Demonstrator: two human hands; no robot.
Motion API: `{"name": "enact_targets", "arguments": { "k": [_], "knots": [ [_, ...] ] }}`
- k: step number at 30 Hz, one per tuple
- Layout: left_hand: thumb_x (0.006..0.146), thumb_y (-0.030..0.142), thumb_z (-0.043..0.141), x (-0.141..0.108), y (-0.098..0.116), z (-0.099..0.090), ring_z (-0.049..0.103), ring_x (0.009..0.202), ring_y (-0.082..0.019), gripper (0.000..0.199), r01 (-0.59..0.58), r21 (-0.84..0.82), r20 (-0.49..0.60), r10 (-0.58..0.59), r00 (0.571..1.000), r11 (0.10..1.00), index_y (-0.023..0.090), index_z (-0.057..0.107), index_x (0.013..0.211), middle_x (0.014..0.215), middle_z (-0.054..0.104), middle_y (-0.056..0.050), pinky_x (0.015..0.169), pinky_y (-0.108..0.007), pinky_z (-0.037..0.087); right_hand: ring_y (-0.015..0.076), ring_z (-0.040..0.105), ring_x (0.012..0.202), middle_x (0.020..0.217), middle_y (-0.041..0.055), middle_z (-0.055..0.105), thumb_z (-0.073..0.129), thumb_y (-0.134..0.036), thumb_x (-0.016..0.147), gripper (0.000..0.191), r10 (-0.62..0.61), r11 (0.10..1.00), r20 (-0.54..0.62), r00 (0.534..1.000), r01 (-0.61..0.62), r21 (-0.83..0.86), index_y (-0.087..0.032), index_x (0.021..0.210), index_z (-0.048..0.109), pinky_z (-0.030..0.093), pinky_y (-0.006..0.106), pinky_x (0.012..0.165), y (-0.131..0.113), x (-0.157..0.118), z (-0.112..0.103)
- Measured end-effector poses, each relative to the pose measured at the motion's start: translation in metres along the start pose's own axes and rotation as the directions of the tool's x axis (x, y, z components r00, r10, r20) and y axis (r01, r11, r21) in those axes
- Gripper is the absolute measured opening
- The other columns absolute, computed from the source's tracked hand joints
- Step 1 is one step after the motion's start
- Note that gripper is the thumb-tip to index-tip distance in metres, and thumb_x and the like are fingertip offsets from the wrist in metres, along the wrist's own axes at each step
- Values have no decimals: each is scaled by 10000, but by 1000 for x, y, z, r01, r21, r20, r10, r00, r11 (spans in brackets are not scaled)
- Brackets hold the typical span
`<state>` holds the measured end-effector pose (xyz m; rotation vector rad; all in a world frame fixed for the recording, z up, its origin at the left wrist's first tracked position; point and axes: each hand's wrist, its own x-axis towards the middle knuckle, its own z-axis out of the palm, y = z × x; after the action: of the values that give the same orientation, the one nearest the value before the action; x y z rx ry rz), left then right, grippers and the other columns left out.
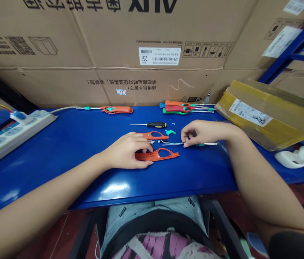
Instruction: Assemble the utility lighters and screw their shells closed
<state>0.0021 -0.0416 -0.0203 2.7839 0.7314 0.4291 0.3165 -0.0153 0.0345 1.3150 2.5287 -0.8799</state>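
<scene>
My left hand (130,150) is curled over the left end of an orange lighter shell half (158,154), thumb along its near edge and fingers at its far edge. Just behind lies a second orange shell half (155,135), partly covered by those fingers. Between the halves, small metal and white parts (152,142) show beside my fingertips. My right hand (199,133) pinches a thin pale tube with wire (175,144). On its other side a metal lighter nozzle (210,144) with a green collar sticks out. A green trigger (170,132) lies behind the shells.
A black and yellow screwdriver (156,125) lies farther back. Along the cardboard wall rest an orange lighter (117,109) and several coloured lighters (178,107). A power strip (14,133) is at left; a taped box (249,111) and white object (289,159) are at right.
</scene>
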Motion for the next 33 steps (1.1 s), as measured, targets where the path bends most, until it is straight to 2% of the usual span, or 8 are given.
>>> {"name": "enact_targets", "arguments": {
  "k": [4,10,16,23,30,33],
  "knots": [
    [841,437,733,0,0,1,648,872,-199,268,-4,0,-8,4,1000,1000,209,720,980,947,751,-18,838,-335,433,145,541,717,816,14,653,697,-503,826,338,-76,995,-59,995,79,54,-181,925,718,388,264,657,-5,-4,-3],
    [834,431,741,0,-1,2,662,892,-208,266,-18,0,-28,18,999,1000,196,721,956,948,753,-29,839,-334,447,128,509,684,764,-3,613,719,-481,823,336,-163,982,18,986,160,102,-168,945,728,379,251,634,-8,0,2],
    [834,428,741,0,-1,1,674,907,-214,274,-17,-2,-27,17,999,1000,212,736,1000,974,763,-35,843,-337,457,127,508,672,749,1,634,736,-423,805,281,-135,988,124,983,124,93,-157,894,733,372,249,615,-13,8,12],
    [829,460,749,1,-1,1,677,895,-210,305,2,3,-35,-2,999,1000,211,750,1004,964,764,-33,835,-341,459,131,507,672,748,5,636,747,-439,794,285,-111,990,111,988,101,96,-160,852,723,373,254,614,-19,10,14],
    [807,522,766,1,0,-1,672,861,-215,410,59,1,-42,-59,997,998,209,752,1071,885,748,-28,812,-345,463,144,523,704,787,8,640,774,-516,753,373,-118,992,84,989,115,47,-173,890,719,372,253,623,-9,6,10],
    [800,520,776,1,0,-2,666,851,-212,420,76,6,-51,-76,996,997,204,747,1075,879,749,-27,809,-344,472,148,533,711,794,10,640,747,-452,776,310,-77,997,111,991,77,8,-178,920,735,375,252,624,-7,2,7]
  ]
}}
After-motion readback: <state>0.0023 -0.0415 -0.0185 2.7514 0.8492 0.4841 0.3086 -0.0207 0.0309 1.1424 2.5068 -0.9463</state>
